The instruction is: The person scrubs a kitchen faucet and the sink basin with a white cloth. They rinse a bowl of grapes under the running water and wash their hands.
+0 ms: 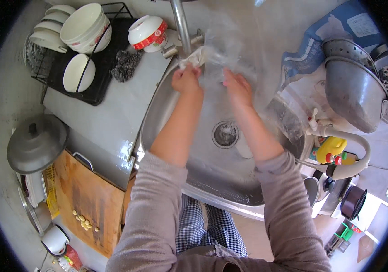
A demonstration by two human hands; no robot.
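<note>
My left hand [187, 80] is closed on a bunched whitish piece [198, 57], perhaps thin plastic or cloth, just below the metal faucet [181, 27]. To its right, my right hand [238, 86] is raised over the far part of the stainless steel sink [211, 170], with fingers blurred by motion. Around and beyond it is a blurred, see-through sheet [231, 59], seemingly plastic film; whether the right fingers grip it is unclear. Below the hands lies the round drain strainer [225, 134] with some foam. A pale flat thing [244, 148] is partly hidden by my right forearm.
Left, a black dish rack [104, 78] holds white bowls [85, 29], beside a steel wool scourer [126, 65]. A cutting board [88, 204] bears several garlic cloves [86, 222]. Right are a metal basin [353, 91], a curved pale pipe [360, 146] and a yellow bottle [330, 149].
</note>
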